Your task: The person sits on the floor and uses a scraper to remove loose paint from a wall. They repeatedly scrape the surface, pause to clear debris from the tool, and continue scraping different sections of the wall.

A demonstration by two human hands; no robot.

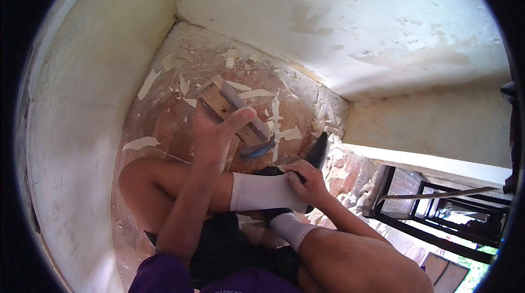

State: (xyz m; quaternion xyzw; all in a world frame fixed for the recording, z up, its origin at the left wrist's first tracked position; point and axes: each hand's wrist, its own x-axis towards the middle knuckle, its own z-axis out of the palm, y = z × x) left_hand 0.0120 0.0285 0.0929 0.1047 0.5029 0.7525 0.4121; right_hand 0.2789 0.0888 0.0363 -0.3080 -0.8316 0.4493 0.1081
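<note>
My left hand (219, 131) grips a wooden block (236, 108) with what looks like grey sandpaper folded over its long edges. The thumb lies across the top, and the block is held above the floor. A blue strip (258, 151) shows by its lower end; whether it is attached I cannot tell. My right hand (305, 182) rests with bent fingers at a black shoe (318, 151) and white sock (264, 192) on my crossed leg. Its fingertips are partly hidden, so anything pinched there is unclear.
Torn pale flakes (289, 133) litter the dusty wooden floor (164, 127). A pale wall (90, 129) stands close on the left, and a patchy wall (369, 26) rises ahead. On the right, past a wall end (422, 121), stands a dark-framed piece of furniture (443, 211).
</note>
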